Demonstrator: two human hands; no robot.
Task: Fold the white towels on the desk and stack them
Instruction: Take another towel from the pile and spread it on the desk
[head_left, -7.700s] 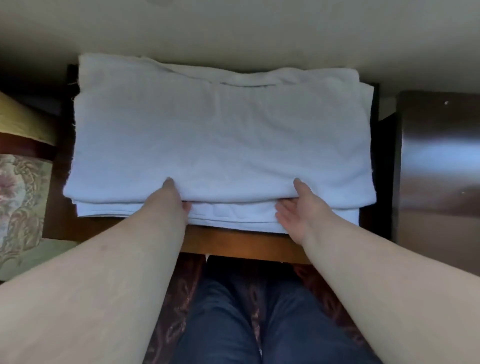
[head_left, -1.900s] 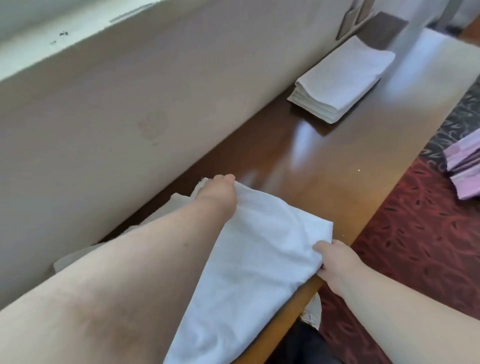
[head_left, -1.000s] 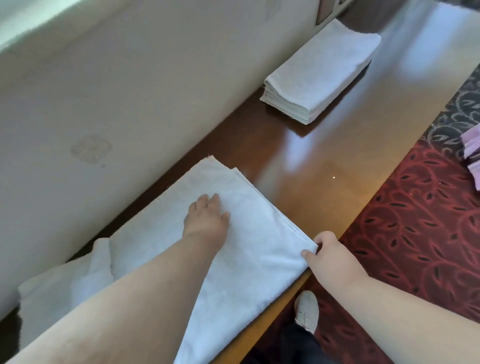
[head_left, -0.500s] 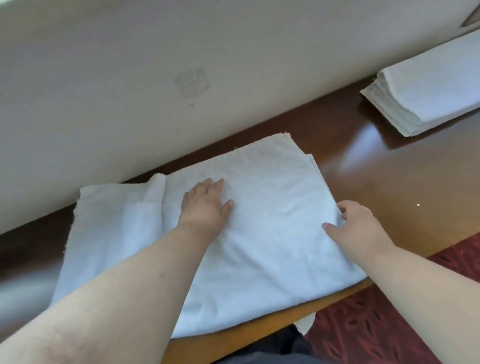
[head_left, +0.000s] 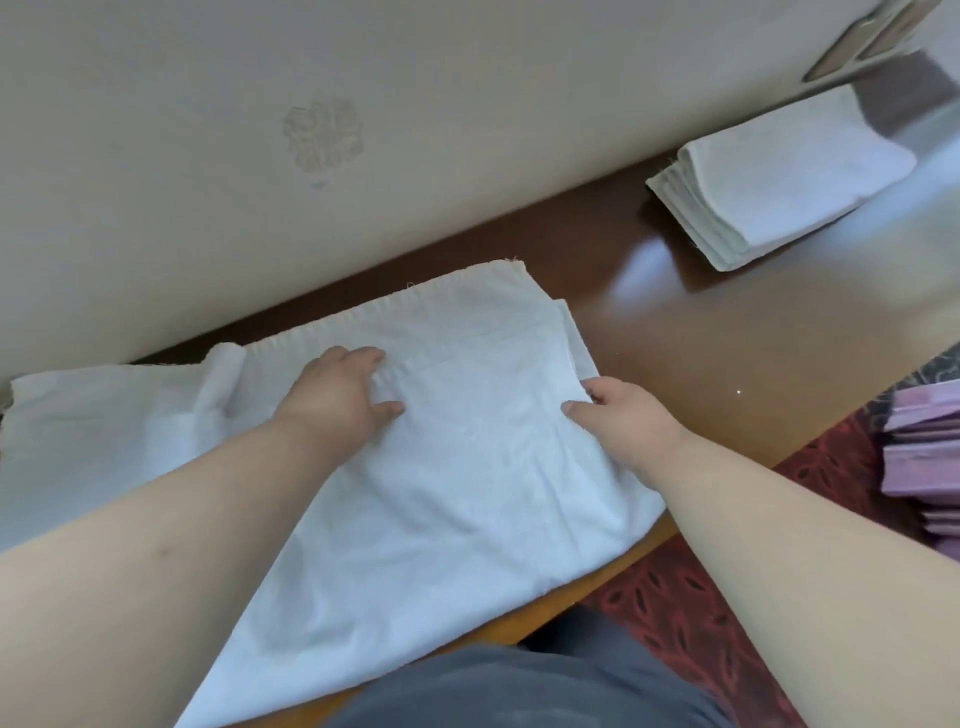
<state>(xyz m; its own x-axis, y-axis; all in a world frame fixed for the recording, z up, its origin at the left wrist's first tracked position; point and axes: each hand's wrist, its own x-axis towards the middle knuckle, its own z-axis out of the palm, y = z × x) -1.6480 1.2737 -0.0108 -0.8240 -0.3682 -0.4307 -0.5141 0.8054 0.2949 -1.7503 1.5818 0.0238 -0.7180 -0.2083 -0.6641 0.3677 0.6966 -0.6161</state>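
The white towel (head_left: 467, 457), carried half a second ago at an angle, is now laid square along the worktop's (head_left: 727, 353) near edge; it is pressed flat under the left hand (head_left: 337, 400), its right edge pinched in the right hand's (head_left: 623, 415) grip for the next fold.
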